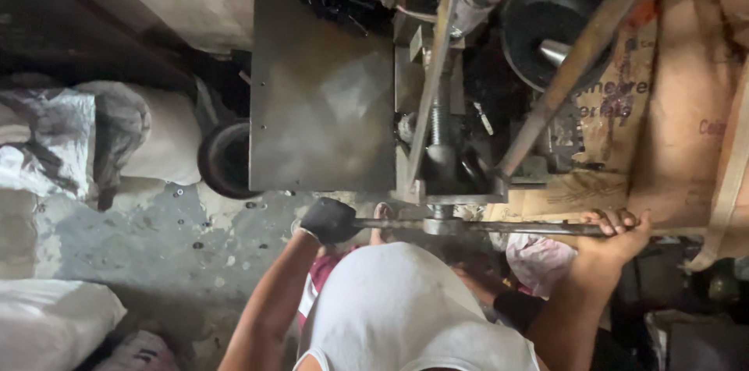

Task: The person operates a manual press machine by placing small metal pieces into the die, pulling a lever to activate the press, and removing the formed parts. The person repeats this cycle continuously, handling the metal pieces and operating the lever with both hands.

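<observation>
1. White shirt [406, 316] fills the bottom of the view, soft cloth over the person's chest, with both bare forearms reaching out past it.
2. Left hand [328, 220] wears a dark glove and is wrapped tight on the near end of the bar [507, 227].
3. Right hand [616, 232] is bare, fingers curled closed over the far end of that same bar.
4. That bar is a long, dark, round steel rod, lying crosswise just in front of the person, running through a metal hub [441, 224] at the foot of the press [445, 160].
5. A threaded screw [437, 123] rises from the hub, greasy and ridged, inside a frame of angled steel struts.
6. By my reading, this is the turning step: both hands loaded on the bar, so the next move would call for an even push-pull, one hand each way.
7. Left of the screw sits a flat, dull grey plate [321, 82], smooth with worn patches.
8. Further out: a black bowl [546, 28], brown cardboard [686, 113], a black tub [225, 159], and pale sacks [55, 145] on the stained concrete floor [156, 238].
</observation>
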